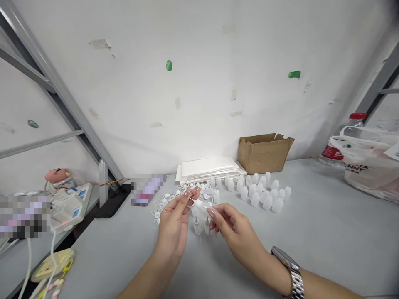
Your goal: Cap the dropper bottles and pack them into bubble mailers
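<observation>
My right hand (229, 224) is closed round a small translucent bottle (202, 206), which lies tilted with its neck toward my left hand. My left hand (177, 218) pinches a thin white ringed piece (190, 202) at the bottle's neck; the exact contact is too small to tell. Just below and behind the held bottle, a few small bottles with metal tips (197, 226) stand on the grey table. White looped cap pieces (157, 214) lie scattered behind and left of my left hand. Several frosted bottles (267, 202) stand in a group to the right.
A stack of white sheets (208, 168) and an open cardboard box (264, 153) stand against the wall. At the right are a plastic bag (370, 166) and a red-capped bottle (332, 153). A power strip (70, 207) with cables sits at the left.
</observation>
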